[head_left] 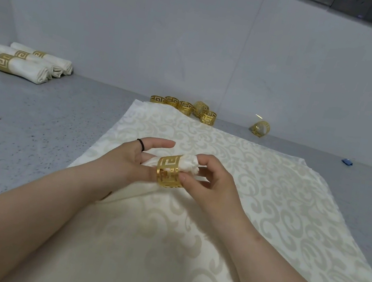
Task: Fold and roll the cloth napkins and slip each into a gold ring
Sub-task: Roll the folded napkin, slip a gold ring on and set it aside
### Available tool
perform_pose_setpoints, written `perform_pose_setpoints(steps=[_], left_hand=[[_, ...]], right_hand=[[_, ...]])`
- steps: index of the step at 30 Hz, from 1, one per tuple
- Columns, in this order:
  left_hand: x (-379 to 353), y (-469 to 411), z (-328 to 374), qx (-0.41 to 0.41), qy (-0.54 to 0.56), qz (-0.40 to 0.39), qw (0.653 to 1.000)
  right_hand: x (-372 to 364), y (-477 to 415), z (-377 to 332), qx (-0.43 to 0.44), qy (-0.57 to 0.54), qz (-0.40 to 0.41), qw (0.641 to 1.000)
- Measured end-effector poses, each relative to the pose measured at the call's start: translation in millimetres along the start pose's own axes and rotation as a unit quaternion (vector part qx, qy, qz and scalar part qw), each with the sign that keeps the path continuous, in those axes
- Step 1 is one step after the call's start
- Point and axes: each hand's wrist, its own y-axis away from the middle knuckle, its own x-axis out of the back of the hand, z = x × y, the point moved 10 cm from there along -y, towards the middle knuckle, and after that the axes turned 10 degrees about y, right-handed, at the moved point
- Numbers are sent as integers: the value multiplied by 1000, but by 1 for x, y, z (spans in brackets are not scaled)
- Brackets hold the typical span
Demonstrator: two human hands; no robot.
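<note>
A rolled cream napkin [189,165] lies between my hands above a stack of flat cream damask napkins [256,201]. Its end pokes through a gold cut-out ring [170,171]. My left hand [137,159] grips the roll left of the ring, index finger stretched out, a black band on one finger. My right hand [212,182] pinches the ring with its thumb while its fingers hold the napkin's end. Three finished rolled napkins in gold rings [21,61] lie at the far left.
Several spare gold rings [184,106] sit in a cluster by the wall behind the cloth, one more ring [260,128] to their right. A small blue object [347,162] lies at the far right. The grey speckled counter [35,120] meets a white wall behind.
</note>
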Motion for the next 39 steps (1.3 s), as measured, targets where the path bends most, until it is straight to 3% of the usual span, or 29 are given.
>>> perform_pose_setpoints(steps=[5,8,10,14,24,29,31,33,36,39], left_hand=[[-6,2,-2,34,-5,-31,999],[-18,4,5,-10,-193,-28,981],[-21,8,10,-36,-305,23,952],[-20,10,29,-90,-440,80,890],[0,3,22,-43,-496,63,865],[1,6,23,-51,-509,82,855],[1,7,26,-66,-531,94,840],[-1,7,28,-77,-561,100,818],[-8,5,28,-93,-608,91,783],[-17,5,30,-117,-637,83,757]], right_hand=[[0,-1,7,-16,33,-13,999],[-2,-1,11,-20,44,-14,999],[-5,-1,11,-12,44,-19,999],[1,-1,1,19,47,9,999],[21,-1,23,-71,-44,72,994],[5,1,29,-117,-119,5,986],[9,2,18,-82,-36,21,996],[13,3,-3,10,167,44,985],[-3,4,-6,86,474,11,876],[-1,5,-13,137,548,78,821]])
